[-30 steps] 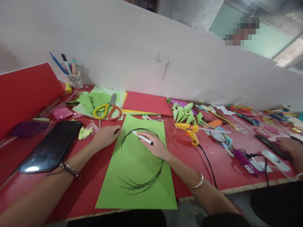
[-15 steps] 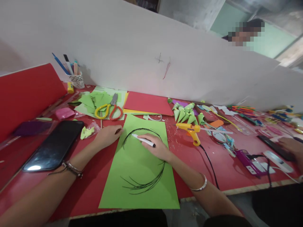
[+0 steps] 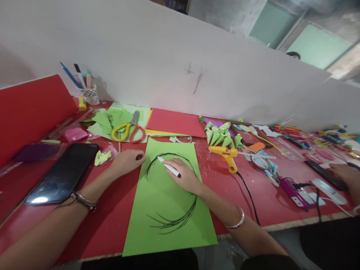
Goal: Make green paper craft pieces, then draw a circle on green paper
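My right hand (image 3: 184,176) grips a white marker (image 3: 168,167) with a dark end, its tip on the upper left of a curved black line. That line is part of a rough ring of black strokes (image 3: 180,221) on a green sheet of paper (image 3: 163,198), which hangs slightly over the table's front edge. Beside the sheet's upper left edge rests my left hand (image 3: 128,163), fingers curled in a loose fist, with nothing visible in it. My right hand and wrist cover part of the ring's right side.
Left lie a phone (image 3: 63,172) and a pink packet (image 3: 75,134). Scissors (image 3: 131,127) rest on green scraps behind. To the right are a yellow glue gun (image 3: 227,155), green paper cones (image 3: 221,135) and a purple power strip (image 3: 295,193). Another person's hand (image 3: 344,174) is far right.
The green sheet has turned slightly, its lower end shifting right and toward me. The marker tip stays near the upper left strokes. A person's head behind the wall has dropped mostly out of sight.
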Tool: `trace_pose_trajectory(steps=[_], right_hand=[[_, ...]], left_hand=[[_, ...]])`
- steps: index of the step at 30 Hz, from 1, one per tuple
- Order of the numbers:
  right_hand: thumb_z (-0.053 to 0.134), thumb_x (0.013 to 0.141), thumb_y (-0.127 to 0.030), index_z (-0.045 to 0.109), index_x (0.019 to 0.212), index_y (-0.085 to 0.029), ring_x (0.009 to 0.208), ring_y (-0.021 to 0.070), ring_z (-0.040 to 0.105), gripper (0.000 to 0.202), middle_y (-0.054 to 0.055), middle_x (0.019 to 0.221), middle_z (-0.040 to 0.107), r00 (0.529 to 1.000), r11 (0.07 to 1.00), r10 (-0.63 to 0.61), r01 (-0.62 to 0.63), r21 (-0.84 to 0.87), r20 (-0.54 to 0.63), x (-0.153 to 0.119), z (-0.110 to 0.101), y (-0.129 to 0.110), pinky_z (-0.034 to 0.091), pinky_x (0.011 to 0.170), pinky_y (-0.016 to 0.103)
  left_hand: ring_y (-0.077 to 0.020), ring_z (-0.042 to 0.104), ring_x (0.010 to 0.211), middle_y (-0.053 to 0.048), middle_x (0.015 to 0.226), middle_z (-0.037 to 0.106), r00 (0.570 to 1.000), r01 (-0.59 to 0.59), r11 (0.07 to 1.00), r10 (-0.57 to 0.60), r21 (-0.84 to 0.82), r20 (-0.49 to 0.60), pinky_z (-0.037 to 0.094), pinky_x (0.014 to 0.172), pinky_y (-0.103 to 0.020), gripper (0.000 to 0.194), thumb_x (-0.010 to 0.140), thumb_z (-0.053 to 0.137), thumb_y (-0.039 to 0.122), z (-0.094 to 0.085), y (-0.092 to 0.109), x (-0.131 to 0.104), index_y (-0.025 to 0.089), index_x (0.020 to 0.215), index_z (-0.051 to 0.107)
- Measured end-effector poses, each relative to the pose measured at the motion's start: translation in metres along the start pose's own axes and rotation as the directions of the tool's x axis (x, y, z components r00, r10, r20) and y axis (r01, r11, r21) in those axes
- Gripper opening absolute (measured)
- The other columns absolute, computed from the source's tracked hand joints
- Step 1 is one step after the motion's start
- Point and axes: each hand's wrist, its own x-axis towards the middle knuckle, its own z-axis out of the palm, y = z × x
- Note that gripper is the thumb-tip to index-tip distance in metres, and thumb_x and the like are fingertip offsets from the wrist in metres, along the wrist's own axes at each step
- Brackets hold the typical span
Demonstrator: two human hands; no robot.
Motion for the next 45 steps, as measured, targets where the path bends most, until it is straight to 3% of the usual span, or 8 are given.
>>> trace_pose_trajectory(steps=[5, 9, 13, 23, 30, 35, 40, 45], right_hand=[[0.045, 0.086, -0.025, 0.053, 0.113, -0.024, 0.092, 0.0173, 0.051, 0.029, 0.003, 0.103, 0.060, 0.959, 0.978, -0.201, 0.185, 0.099, 0.199, 0.001, -0.004, -0.005, 0.039, 0.082, 0.033], [0.043, 0.086, -0.022, 0.052, 0.112, -0.021, 0.090, 0.0170, 0.051, 0.028, 0.005, 0.100, 0.058, 0.999, 0.997, -0.032, 0.029, 0.071, 0.044, -0.001, -0.006, -0.002, 0.041, 0.078, 0.031], [0.041, 0.085, -0.020, 0.051, 0.110, -0.019, 0.087, 0.0170, 0.052, 0.027, 0.007, 0.098, 0.057, 0.987, 0.994, 0.106, -0.104, 0.030, -0.119, -0.002, -0.005, 0.006, 0.042, 0.076, 0.031], [0.044, 0.085, -0.024, 0.053, 0.111, -0.021, 0.093, 0.0171, 0.050, 0.027, 0.004, 0.104, 0.059, 0.972, 0.985, -0.174, 0.173, 0.017, 0.158, 0.000, -0.005, -0.006, 0.040, 0.081, 0.032], [0.041, 0.085, -0.021, 0.051, 0.110, -0.019, 0.090, 0.0176, 0.051, 0.027, 0.007, 0.098, 0.057, 0.996, 0.997, 0.030, -0.036, -0.062, -0.087, -0.004, -0.003, 0.003, 0.042, 0.078, 0.032], [0.043, 0.085, -0.022, 0.051, 0.112, -0.020, 0.092, 0.0180, 0.050, 0.029, 0.006, 0.100, 0.058, 0.997, 0.995, -0.069, 0.072, -0.074, 0.039, -0.002, -0.001, 0.000, 0.041, 0.080, 0.033], [0.043, 0.086, -0.023, 0.052, 0.113, -0.023, 0.088, 0.0155, 0.051, 0.028, 0.004, 0.099, 0.060, 0.954, 0.976, -0.219, 0.210, 0.065, 0.206, -0.001, -0.004, -0.008, 0.040, 0.080, 0.031], [0.041, 0.086, -0.022, 0.051, 0.112, -0.022, 0.092, 0.0173, 0.050, 0.028, 0.006, 0.100, 0.057, 0.999, 0.999, -0.030, 0.029, 0.042, 0.014, -0.002, -0.007, -0.003, 0.040, 0.080, 0.033]], left_hand=[[-0.0159, 0.051, 0.059, -0.001, 0.063, 0.058, 1.000, 0.001, 1.000, -0.001, -0.023, -0.018, 0.026, 0.050, -0.024, 0.029, 0.079, 0.035, 0.038, 0.000, 0.000, -0.001, 0.020, 0.066, 0.053], [-0.0153, 0.051, 0.059, -0.001, 0.063, 0.057, 1.000, -0.005, 0.999, 0.005, -0.034, -0.015, 0.025, 0.050, -0.023, 0.028, 0.079, 0.035, 0.039, 0.000, -0.001, -0.001, 0.020, 0.066, 0.052], [-0.0152, 0.051, 0.060, -0.001, 0.064, 0.057, 1.000, -0.019, 0.999, 0.019, -0.031, -0.016, 0.026, 0.050, -0.023, 0.028, 0.079, 0.035, 0.039, 0.000, -0.002, -0.001, 0.020, 0.066, 0.051], [-0.0144, 0.049, 0.057, 0.000, 0.061, 0.055, 1.000, -0.011, 0.999, 0.011, -0.034, -0.011, 0.025, 0.049, -0.023, 0.028, 0.079, 0.035, 0.038, 0.000, 0.000, -0.001, 0.020, 0.063, 0.049], [-0.0148, 0.050, 0.058, 0.000, 0.062, 0.055, 1.000, -0.011, 0.999, 0.010, -0.046, -0.009, 0.025, 0.050, -0.023, 0.027, 0.078, 0.035, 0.039, 0.001, -0.001, 0.000, 0.020, 0.064, 0.048], [-0.0150, 0.051, 0.060, 0.000, 0.063, 0.056, 0.999, -0.029, 0.998, 0.028, -0.058, -0.021, 0.026, 0.051, -0.023, 0.026, 0.078, 0.035, 0.038, 0.003, -0.004, 0.000, 0.021, 0.065, 0.050], [-0.0155, 0.051, 0.061, 0.000, 0.064, 0.057, 1.000, -0.021, 0.998, 0.020, -0.050, -0.022, 0.026, 0.051, -0.023, 0.026, 0.078, 0.035, 0.038, 0.002, -0.003, 0.000, 0.021, 0.066, 0.051], [-0.0155, 0.051, 0.060, -0.001, 0.064, 0.057, 0.999, -0.029, 0.998, 0.028, -0.048, -0.021, 0.026, 0.051, -0.023, 0.028, 0.078, 0.035, 0.039, 0.002, -0.003, 0.000, 0.021, 0.067, 0.053]])
